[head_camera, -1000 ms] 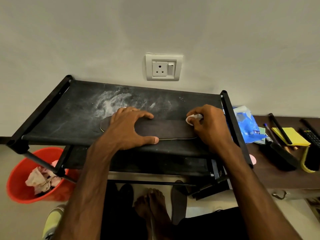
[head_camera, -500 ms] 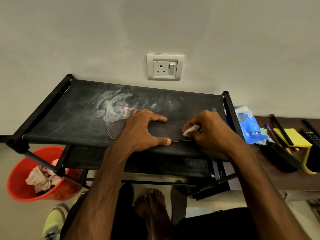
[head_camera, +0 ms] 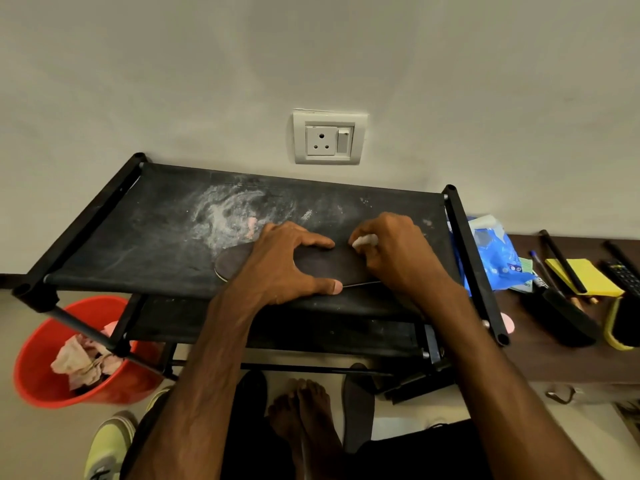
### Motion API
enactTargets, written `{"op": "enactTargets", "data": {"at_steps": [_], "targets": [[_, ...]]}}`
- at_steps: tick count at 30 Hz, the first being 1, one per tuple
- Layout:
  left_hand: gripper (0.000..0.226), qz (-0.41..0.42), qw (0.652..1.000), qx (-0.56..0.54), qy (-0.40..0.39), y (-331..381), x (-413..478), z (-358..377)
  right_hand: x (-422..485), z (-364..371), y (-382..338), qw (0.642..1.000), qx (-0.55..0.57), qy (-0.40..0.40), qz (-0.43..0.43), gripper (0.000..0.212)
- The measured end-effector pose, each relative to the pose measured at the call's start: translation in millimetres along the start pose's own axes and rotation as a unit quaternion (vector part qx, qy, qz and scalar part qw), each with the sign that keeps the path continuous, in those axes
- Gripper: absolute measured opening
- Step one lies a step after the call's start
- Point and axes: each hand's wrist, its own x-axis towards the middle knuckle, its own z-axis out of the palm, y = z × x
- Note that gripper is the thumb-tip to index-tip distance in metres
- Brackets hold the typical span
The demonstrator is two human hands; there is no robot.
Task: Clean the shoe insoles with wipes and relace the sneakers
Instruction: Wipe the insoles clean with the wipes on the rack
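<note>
Red plastic marks the far left: a bucket [head_camera: 38, 382] stands on the floor with crumpled cloths [head_camera: 81, 362] inside it, partly under the corner of a black rack [head_camera: 145, 244]. Near the bucket, at the bottom edge, the toe of a pale yellow sneaker [head_camera: 107, 441] shows. The rack's top shelf is dark fabric, smeared with white dust [head_camera: 225, 216] left of its middle. A dark insole [head_camera: 325, 263] lies flat on that shelf toward the near edge, running left to right. The left hand [head_camera: 280, 268] presses down on the insole with fingers spread, forefinger along the far edge and thumb at the near edge. Just to the right, the right hand [head_camera: 398, 258] has its fingers curled round a small white wipe [head_camera: 363, 241], which it holds against the insole's right part. On the wall above sits a white socket [head_camera: 327, 137]. Below the rack, bare feet [head_camera: 308, 420] stand on the floor, with another dark insole [head_camera: 358, 410] just beside them to the right. Right of the rack, a brown table [head_camera: 540, 358] carries a blue packet [head_camera: 495, 261], pens [head_camera: 540, 268], a yellow notepad [head_camera: 588, 278], a remote [head_camera: 623, 271] and a black brush [head_camera: 564, 320].
</note>
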Motion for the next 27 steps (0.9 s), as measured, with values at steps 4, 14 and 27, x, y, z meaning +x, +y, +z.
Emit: {"op": "enactTargets", "data": {"at_steps": [4, 14, 27], "targets": [[0.072, 0.002, 1.000, 0.000, 0.005, 1, -1, -1, -24, -10, 1, 0.994, 0.052, -0.091, -0.037, 0.019], [0.069, 0.029, 1.000, 0.007, -0.008, 1, 1, -1, 1, 4, -1, 0.998, 0.050, 0.031, 0.004, 0.018], [0.082, 0.014, 0.999, 0.031, -0.003, -4, 2, -1, -18, 4, -15, 0.996, 0.060, -0.004, -0.060, 0.011]]}}
